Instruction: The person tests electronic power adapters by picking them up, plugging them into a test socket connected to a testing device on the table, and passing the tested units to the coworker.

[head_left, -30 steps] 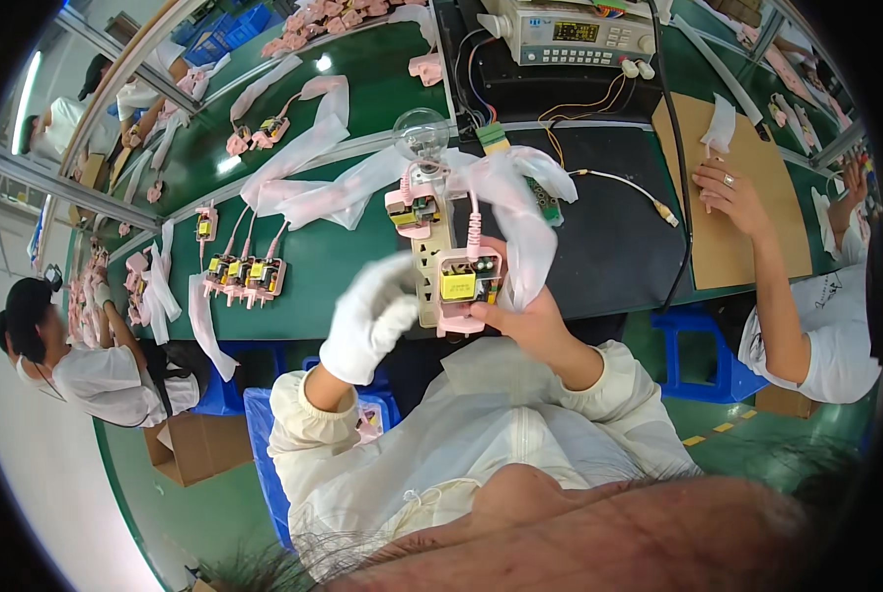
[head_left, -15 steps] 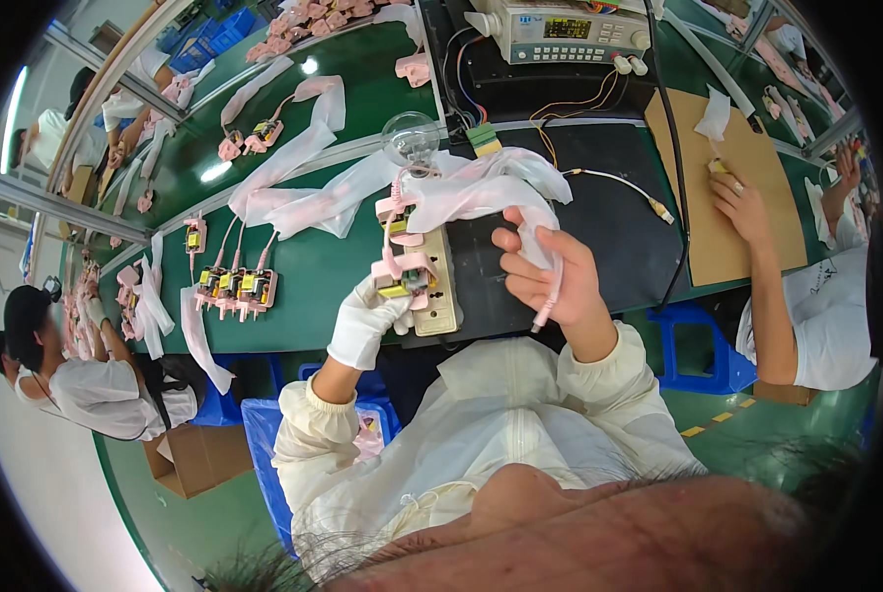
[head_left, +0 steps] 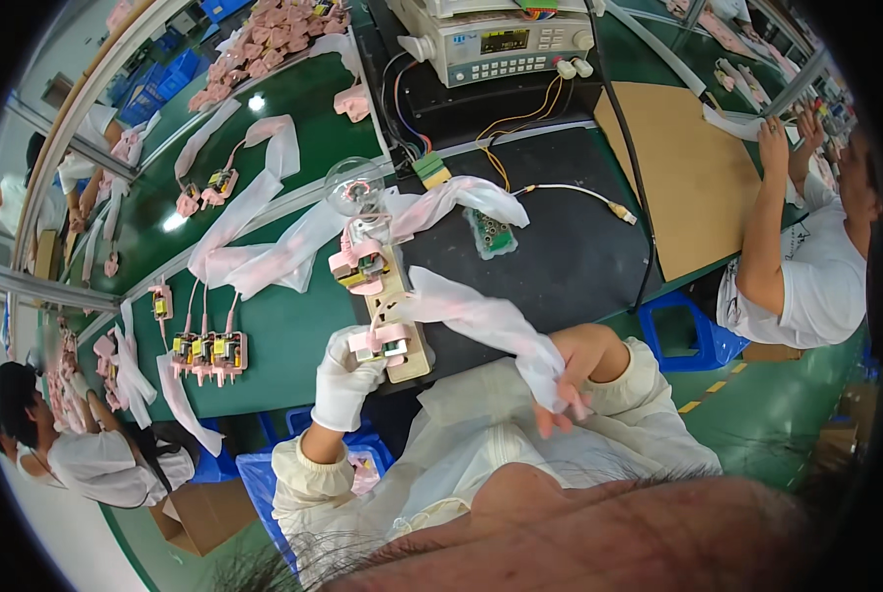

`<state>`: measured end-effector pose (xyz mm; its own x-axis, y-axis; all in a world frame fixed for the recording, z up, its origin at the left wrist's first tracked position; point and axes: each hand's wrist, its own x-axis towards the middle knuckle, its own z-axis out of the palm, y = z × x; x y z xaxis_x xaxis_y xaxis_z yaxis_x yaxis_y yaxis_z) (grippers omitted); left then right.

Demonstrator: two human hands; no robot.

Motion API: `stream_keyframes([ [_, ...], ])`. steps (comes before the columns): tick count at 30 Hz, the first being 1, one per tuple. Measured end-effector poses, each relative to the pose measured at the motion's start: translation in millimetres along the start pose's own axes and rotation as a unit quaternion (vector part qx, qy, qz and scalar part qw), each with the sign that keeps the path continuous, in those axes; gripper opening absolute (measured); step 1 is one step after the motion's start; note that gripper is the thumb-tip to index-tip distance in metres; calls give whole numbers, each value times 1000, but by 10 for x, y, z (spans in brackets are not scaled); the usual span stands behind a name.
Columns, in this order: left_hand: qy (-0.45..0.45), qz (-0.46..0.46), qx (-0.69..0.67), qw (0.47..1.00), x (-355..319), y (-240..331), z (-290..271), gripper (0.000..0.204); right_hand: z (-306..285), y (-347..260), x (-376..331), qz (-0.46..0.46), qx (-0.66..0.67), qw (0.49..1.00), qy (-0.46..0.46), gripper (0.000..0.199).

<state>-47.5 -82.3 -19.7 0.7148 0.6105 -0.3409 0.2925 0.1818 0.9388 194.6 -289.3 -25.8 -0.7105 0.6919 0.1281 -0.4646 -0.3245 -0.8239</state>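
My left hand (head_left: 345, 380), in a white glove, grips a small pink module with yellow parts (head_left: 382, 342) at the near end of a beige fixture block (head_left: 402, 306). My bare right hand (head_left: 572, 380) is closed on the end of a long pale pink foam strip (head_left: 471, 314) that runs from that module toward my lap. A second pink module (head_left: 360, 268) sits on the block's far end, under a clear glass bulb (head_left: 352, 187).
A black mat (head_left: 560, 247) holds a green circuit board (head_left: 489, 232), a white cable and a grey test instrument (head_left: 500, 39). More pink modules (head_left: 207, 350) and foam strips lie on the green bench (head_left: 283, 326). Other people work at right (head_left: 806, 247) and lower left (head_left: 66, 444).
My right hand has dropped from above the block down to my lap, drawing the foam strip out. My left hand has stayed at the block's near end on the module.
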Motion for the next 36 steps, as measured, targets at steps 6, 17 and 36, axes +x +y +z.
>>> stream_keyframes([
  [6, 19, 190, 159, 969, 151, -231, -148, 48, 40, -314, -102, -45, -130, 879, 456, 28],
  [17, -142, 91, 74, 983, 348, 70, -258, 45, -647, -415, -78, -95, -540, 492, 676, 24],
  [36, -40, 58, -61, 996, 1057, 70, -270, 37, -976, -210, -17, -181, -503, 541, 649, 22],
])
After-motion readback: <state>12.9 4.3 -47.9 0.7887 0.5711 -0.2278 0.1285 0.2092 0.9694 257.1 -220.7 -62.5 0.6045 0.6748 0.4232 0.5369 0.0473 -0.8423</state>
